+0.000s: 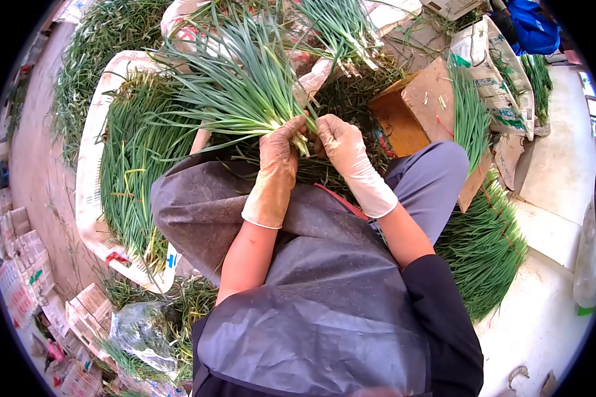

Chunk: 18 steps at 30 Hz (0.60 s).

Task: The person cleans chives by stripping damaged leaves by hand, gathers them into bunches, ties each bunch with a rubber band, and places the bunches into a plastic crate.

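From my head camera, I see my left hand [279,149] closed around the lower stems of a bunch of green stalks [248,92], the glove stained brown. The bunch is up in front of my knees, its leaves fanning forward and to the left, its pale stem ends poking out between my hands. My right hand [344,145], in a whiter glove with soiled fingers, is right beside those ends — thumb and fingers curled inward, though I cannot tell whether they pinch a stalk. My dark apron [318,284] covers my lap. To my left is a pale basket [88,185] full of greens [129,165]; to my right, a cardboard box [420,102] lies open towards me — and a thick bundle [487,248] sits beyond my knee.
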Available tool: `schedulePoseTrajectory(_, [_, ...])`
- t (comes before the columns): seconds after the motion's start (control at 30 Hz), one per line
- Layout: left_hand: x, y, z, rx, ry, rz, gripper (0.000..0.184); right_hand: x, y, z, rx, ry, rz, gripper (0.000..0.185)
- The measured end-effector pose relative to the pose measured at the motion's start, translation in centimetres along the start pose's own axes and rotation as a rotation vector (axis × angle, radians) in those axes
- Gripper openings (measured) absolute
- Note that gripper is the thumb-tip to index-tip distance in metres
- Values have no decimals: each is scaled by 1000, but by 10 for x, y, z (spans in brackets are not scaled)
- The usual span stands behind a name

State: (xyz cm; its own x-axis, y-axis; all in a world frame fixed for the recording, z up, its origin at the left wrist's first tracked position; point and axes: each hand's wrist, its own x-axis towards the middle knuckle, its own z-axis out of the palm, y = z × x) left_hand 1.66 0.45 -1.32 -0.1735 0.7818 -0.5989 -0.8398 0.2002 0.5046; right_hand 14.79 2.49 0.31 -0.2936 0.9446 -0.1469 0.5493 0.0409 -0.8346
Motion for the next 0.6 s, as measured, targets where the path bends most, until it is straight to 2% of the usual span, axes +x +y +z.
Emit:
schedulePoseTrajectory(0.03, [0,1,0,1,-1,0,21,-3,1,1,1,1,0,32])
schedulePoseTrajectory(0.13, [5,6,-4,-21,107,134,22,-11,19,-4,273,274,-47,31])
schedulePoseTrajectory(0.17, [8,11,-7,-48,119,143,22,-13,25,-14,486,205,157,33])
schedulePoseTrajectory(0.23, [9,17,-8,-121,86,201,21,-13,47,-38,361,-11,439,30])
schedulePoseTrajectory(0.3, [11,23,-8,-136,81,193,21,-13,139,-41,-717,-133,203,26])
schedulePoseTrajectory(0.33, [11,23,-8,-149,76,178,21,-21,90,-44,-943,-145,219,26])
schedulePoseTrajectory(0.37, [14,20,-7,-151,68,177,21,-21,72,-45,-788,103,-7,29])
schedulePoseTrajectory(0.43, [17,13,-12,-127,32,146,22,-13,20,-38,-366,196,-228,29])
schedulePoseTrajectory(0.5, [7,7,-3,-92,40,147,22,-12,-17,-25,-207,-170,-68,30])
schedulePoseTrajectory(0.53, [10,5,-5,-72,1,132,23,-6,-19,-17,18,-284,164,26])
schedulePoseTrajectory(0.57, [8,6,-3,-56,-33,115,25,3,-7,-18,18,-272,157,26])
schedulePoseTrajectory(0.6, [5,7,-3,-44,-69,94,29,17,9,-19,79,0,62,25])
